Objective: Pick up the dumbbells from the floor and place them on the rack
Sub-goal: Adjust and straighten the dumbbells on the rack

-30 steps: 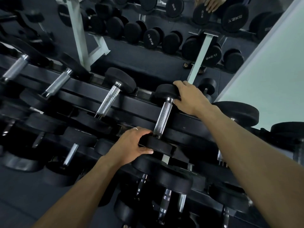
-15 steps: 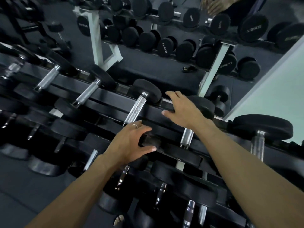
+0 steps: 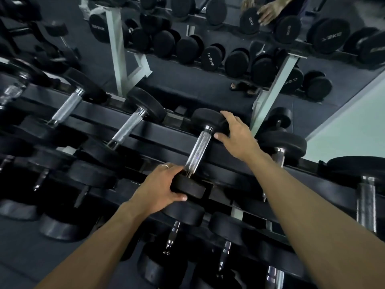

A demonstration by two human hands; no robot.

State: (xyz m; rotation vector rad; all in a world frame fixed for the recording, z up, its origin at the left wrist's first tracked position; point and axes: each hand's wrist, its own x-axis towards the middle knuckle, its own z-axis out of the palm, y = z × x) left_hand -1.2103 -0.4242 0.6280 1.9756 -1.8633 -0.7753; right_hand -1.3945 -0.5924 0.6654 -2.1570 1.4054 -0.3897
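A black dumbbell with a knurled chrome handle (image 3: pixel 198 151) lies across the top tier of the black rack (image 3: pixel 160 133). My left hand (image 3: pixel 160 189) grips its near head (image 3: pixel 188 186), thumb underneath and fingers over the top. My right hand (image 3: pixel 237 135) grips the far head (image 3: pixel 205 118), fingers curled over its right side and thumb pointing at the handle. Both forearms reach in from the bottom of the view.
More dumbbells sit on the top tier to the left (image 3: pixel 127 128) and right (image 3: pixel 280 142), and several fill the lower tiers (image 3: pixel 183 213). A mirror (image 3: pixel 208 84) behind the rack reflects the dumbbells and my hands. A pale wall (image 3: pixel 354 122) is on the right and dark floor (image 3: pixel 23 253) at lower left.
Half a second ago my right hand lay flat with spread fingers over the rail; now it curls round the far head. My left hand's fingers have closed tighter on the near head.
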